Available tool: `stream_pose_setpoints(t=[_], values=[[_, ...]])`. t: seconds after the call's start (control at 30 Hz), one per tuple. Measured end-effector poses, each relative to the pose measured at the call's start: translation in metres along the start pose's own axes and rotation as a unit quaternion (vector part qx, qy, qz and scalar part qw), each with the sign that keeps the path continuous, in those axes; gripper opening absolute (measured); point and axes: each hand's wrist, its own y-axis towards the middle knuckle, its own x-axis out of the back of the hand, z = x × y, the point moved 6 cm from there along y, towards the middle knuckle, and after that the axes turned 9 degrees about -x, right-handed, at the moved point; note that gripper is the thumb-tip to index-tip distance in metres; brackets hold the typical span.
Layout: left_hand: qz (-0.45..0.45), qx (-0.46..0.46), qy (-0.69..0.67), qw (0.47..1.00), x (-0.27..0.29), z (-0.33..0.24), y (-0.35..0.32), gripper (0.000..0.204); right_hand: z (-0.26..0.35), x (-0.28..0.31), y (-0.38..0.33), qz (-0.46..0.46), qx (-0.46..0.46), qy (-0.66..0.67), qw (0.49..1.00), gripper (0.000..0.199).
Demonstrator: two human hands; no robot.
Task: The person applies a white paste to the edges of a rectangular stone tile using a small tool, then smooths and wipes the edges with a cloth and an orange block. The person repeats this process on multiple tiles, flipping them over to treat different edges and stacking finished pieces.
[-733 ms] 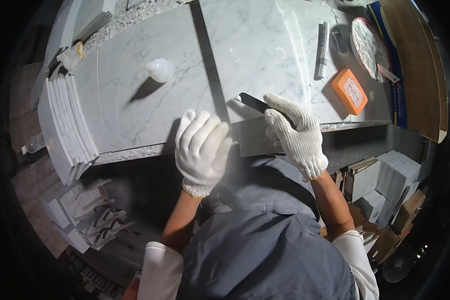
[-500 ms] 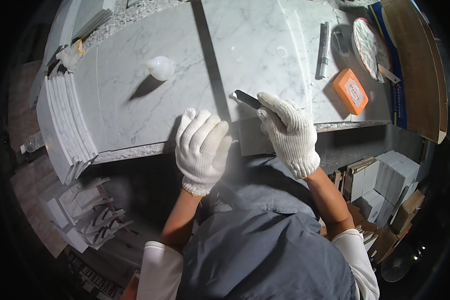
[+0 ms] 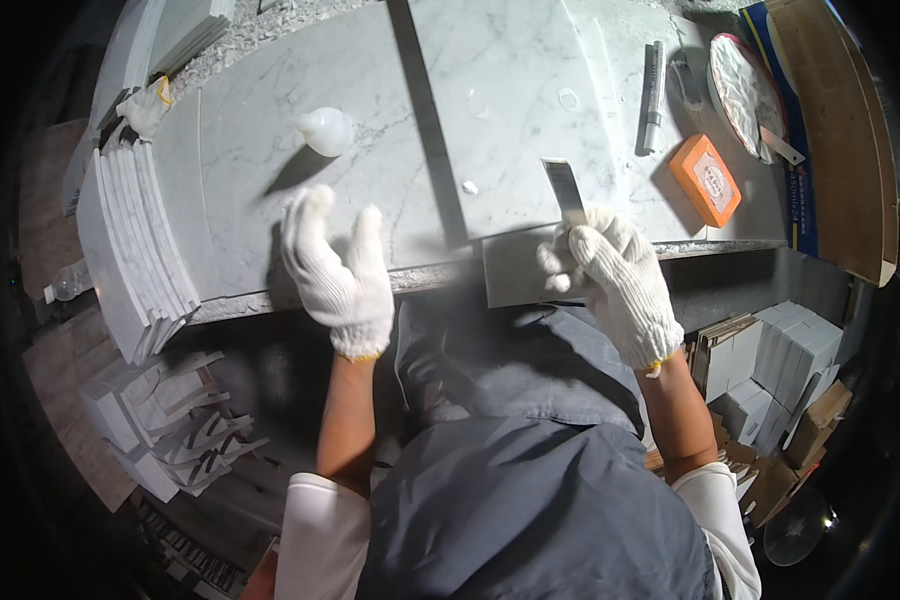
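My right hand [image 3: 620, 280], in a white knit glove, grips a flat metal scraper blade [image 3: 564, 188] that points away from me over the pale marble slab [image 3: 510, 120]. A small dab of white paste [image 3: 470, 187] lies on that slab, left of the blade. Just in front of the right hand, a small marble strip [image 3: 515, 268] juts past the slab's front edge. My left hand [image 3: 335, 275], also gloved, holds nothing, with thumb and fingers apart at the front of the left marble slab [image 3: 240, 200]. Beyond it lies a translucent white bulb-shaped bottle [image 3: 326, 132].
At the right are a marker pen [image 3: 654, 98], an orange box [image 3: 705, 181] and a red-rimmed dish of white paste [image 3: 742, 90] with a second scraper [image 3: 780, 147], beside a cardboard box [image 3: 840, 130]. Upright marble strips [image 3: 135, 240] line the left. White cartons [image 3: 785, 350] sit below right.
My left hand has moved left toward the bottle and spread. My right hand has drawn back to the right, turning the blade from leftward to away from me; the dab now sits apart from it.
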Motion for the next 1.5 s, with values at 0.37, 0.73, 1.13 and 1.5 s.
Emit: stream_pose_setpoints(t=[0.37,0.73,1.13,1.5], values=[[-0.002,0.198,-0.077,0.977,-0.050,0.049,0.047,0.064,0.005,0.000,-0.009,-0.036,-0.033,-0.230,0.972,0.050],[-0.010,0.246,-0.113,0.962,-0.051,0.053,0.044,0.047,0.032,-0.045,-0.001,-0.085,0.193,-0.613,0.761,0.029],[-0.006,0.240,-0.088,0.967,-0.050,0.052,0.045,0.047,0.029,-0.051,0.013,-0.069,0.193,-0.663,0.720,0.031],[-0.020,0.238,-0.108,0.965,-0.049,0.051,0.045,0.042,0.005,-0.039,0.023,-0.112,0.031,-0.589,0.799,0.036]])
